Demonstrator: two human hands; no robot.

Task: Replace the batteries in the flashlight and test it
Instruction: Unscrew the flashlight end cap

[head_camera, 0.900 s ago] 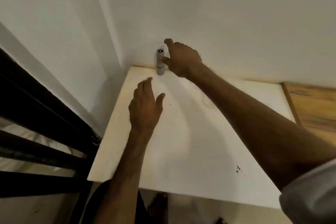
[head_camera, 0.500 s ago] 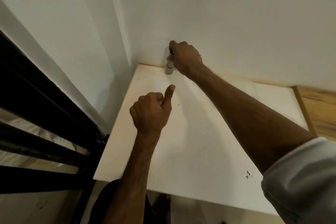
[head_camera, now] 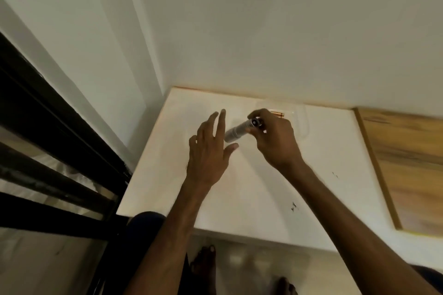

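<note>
Currently the right grip (head_camera: 275,141) grasps the flashlight (head_camera: 236,133) by one end, tilted above the white surface (head_camera: 251,199). The left grip (head_camera: 208,153) is released, fingers spread, just beside the other end. A battery (head_camera: 278,114) lies behind.

Both bare forearms (head_camera: 167,235) reach forward and converge. The left grip (head_camera: 208,151) is spread, fingers straight, thumb out. The right grip (head_camera: 275,139), wrist bent, curls its fingers round the flashlight (head_camera: 237,132).
</note>
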